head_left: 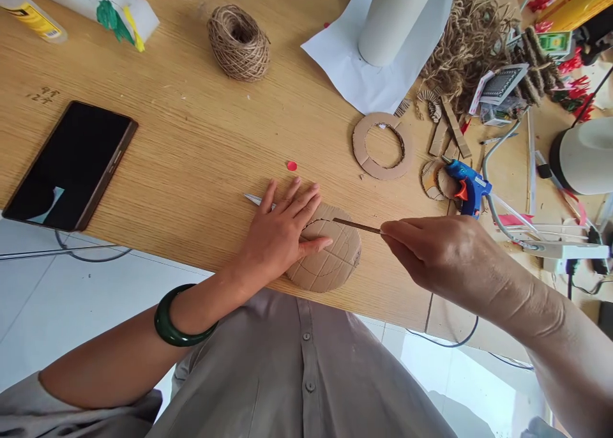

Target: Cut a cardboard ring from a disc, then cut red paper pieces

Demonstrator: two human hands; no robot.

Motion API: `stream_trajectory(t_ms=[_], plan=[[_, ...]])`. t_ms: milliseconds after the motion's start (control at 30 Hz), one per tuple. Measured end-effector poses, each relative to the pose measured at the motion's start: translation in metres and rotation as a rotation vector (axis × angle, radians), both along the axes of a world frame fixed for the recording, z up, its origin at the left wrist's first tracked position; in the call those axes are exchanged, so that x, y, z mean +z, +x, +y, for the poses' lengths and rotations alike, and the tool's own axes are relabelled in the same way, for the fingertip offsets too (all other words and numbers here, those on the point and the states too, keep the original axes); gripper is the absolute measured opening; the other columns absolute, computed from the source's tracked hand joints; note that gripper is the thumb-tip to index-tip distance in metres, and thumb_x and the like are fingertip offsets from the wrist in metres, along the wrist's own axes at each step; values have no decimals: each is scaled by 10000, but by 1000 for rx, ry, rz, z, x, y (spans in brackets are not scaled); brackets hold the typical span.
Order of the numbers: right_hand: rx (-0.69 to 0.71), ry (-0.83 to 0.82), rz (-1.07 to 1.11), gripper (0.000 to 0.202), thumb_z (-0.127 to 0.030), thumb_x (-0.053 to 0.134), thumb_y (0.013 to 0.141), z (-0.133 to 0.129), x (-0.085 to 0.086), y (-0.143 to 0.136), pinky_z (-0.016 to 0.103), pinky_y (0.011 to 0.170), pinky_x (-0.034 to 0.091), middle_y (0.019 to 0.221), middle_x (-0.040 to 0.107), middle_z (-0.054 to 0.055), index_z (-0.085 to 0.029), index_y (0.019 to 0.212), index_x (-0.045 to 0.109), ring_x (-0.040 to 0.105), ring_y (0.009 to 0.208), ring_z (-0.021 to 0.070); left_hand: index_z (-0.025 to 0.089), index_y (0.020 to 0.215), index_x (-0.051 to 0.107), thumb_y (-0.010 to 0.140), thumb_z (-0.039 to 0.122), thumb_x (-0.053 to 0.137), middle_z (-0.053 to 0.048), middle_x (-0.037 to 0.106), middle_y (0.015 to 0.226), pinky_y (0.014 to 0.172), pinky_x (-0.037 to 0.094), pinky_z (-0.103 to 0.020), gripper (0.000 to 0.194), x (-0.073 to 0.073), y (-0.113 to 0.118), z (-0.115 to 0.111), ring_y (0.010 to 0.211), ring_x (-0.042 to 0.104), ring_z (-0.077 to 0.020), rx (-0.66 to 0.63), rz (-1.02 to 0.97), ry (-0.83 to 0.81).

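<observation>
A round cardboard disc (330, 265) lies near the table's front edge, with a circle and crossing lines marked on it. My left hand (282, 234) presses flat on its left part, fingers spread. From under those fingers sticks a pale pointed tip (257, 200); the rest of that object is hidden. My right hand (431, 246) is closed in a pinch on a thin, brownish blade-like strip (357, 225), whose far end meets the disc at the drawn circle. A dark, cut-looking line runs along the circle's upper left. Behind the disc lies a cardboard ring (361, 147).
A phone (67, 166) lies at left, a twine ball (238, 42) at the back. A white cylinder (390, 23) stands on paper (335, 61). To the right are a blue glue gun (472, 182) with its cord, cardboard scraps (450, 128) and tangled twine (464, 39).
</observation>
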State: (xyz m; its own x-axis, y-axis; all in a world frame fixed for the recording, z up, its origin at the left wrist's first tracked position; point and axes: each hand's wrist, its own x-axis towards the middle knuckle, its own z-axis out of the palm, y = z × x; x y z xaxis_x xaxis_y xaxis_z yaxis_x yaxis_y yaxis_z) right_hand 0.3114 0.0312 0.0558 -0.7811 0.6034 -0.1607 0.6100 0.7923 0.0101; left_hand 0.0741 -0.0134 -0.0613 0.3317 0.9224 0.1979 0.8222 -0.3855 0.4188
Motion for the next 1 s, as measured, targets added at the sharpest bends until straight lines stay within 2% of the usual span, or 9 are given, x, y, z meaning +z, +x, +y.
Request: stream_trajectory(t_ms=[267,633,867,1000], plan=[[-5,20,-28,300,-113,411,921,-2,-5,-1,262,489,135,496,331,-47,-174,641,500,205,491,99,171,1462,433,935,576,491,-117,486,1497,1202,180,-571,668,-2,-1,0,1439,365,-324,-10,-19,15],[46,-106,-214,255,-104,428,902,15,5,-14,285,507,147,545,432,-13,-175,666,495,235,507,107,161,1440,450,930,538,532,-119,494,1492,1192,190,-592,640,-3,-1,0,1431,374,-342,-21,-25,27],[63,-163,-194,263,-125,419,917,14,-6,-23,289,513,148,555,472,-4,-159,695,557,216,502,106,179,1437,460,926,534,542,-124,504,1484,1193,175,-603,628,-2,0,0,1431,374,-343,-13,-38,12],[37,-125,-149,258,-120,416,917,14,-8,-20,286,514,140,567,479,-2,-153,709,564,223,509,107,170,1452,433,912,588,525,-136,487,1497,1201,132,-602,688,-2,-2,1,1451,338,-336,-21,-42,-21]])
